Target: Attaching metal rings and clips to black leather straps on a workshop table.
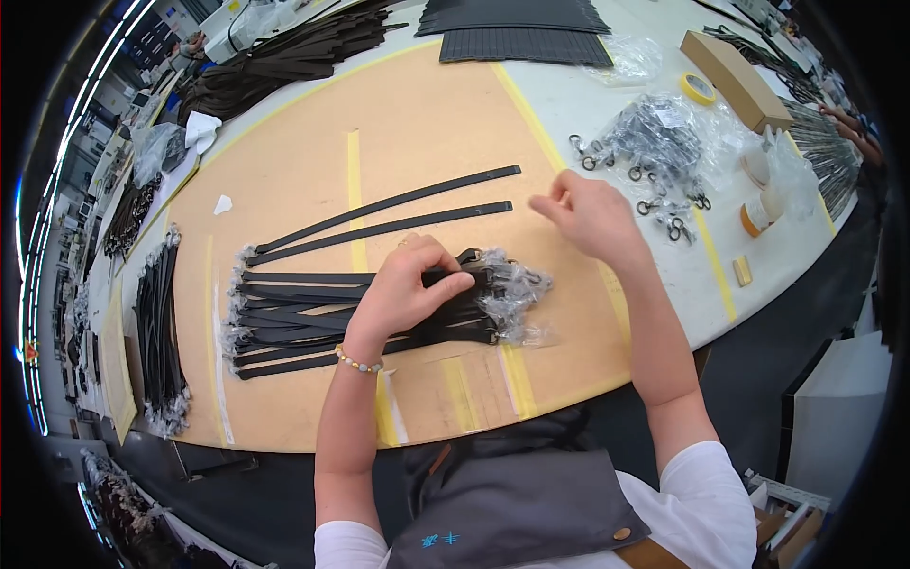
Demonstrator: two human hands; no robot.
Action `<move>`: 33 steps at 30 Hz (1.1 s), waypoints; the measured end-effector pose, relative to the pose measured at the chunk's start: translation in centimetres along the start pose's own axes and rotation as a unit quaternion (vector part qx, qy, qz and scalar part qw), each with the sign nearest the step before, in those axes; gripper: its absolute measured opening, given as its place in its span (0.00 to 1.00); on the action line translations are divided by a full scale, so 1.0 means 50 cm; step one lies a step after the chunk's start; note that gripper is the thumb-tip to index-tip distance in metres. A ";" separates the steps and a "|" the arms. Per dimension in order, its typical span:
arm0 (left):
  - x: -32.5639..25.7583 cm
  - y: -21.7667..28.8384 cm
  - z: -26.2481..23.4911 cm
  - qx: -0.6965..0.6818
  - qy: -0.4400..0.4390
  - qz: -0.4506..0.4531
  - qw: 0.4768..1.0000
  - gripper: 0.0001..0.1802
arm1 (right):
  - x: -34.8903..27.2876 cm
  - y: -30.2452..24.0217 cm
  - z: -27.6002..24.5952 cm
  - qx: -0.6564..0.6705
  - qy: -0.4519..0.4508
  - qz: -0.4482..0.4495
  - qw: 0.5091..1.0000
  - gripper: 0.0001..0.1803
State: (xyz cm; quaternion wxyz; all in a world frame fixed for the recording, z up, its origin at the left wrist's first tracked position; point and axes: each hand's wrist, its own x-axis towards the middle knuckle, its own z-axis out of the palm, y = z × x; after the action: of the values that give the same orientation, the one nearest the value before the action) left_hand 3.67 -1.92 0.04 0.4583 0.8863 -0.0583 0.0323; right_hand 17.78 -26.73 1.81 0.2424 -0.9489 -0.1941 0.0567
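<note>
A row of black straps lies side by side on the tan board, with clear plastic wrapped round their left ends. More crumpled clear plastic covers the fittings at their right ends. My left hand is bent over the right part of the row, its thumb and fingers closed round a strap; the fingertips are partly hidden. Above it, two single straps, an upper one and a lower one, lie apart from the row. My right hand is raised right of their ends, fingers pinched together; I cannot make out anything in them.
A bag of metal hooks, a yellow tape roll and a cardboard box sit at the right. Another strap bundle lies at the left edge. Black strips and dark straps are piled at the back.
</note>
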 end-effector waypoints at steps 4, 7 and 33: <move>0.069 -0.044 0.012 0.112 0.063 0.034 0.991 0.10 | 0.027 0.048 0.027 -0.100 -0.047 0.074 0.991 0.20; 0.128 -0.096 0.035 0.183 0.104 0.080 0.974 0.10 | 0.030 0.042 0.054 -0.104 -0.064 0.038 0.992 0.18; -0.004 0.006 -0.013 -0.255 0.064 0.019 0.965 0.11 | -0.018 -0.042 0.093 0.764 -0.395 -0.068 0.506 0.06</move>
State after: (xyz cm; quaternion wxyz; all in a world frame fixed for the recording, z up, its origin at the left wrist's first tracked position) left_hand 3.45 -1.56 0.62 0.6713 0.7348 -0.0519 0.0818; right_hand 15.30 -23.36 -1.23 0.7749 -0.2594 -0.2146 0.5349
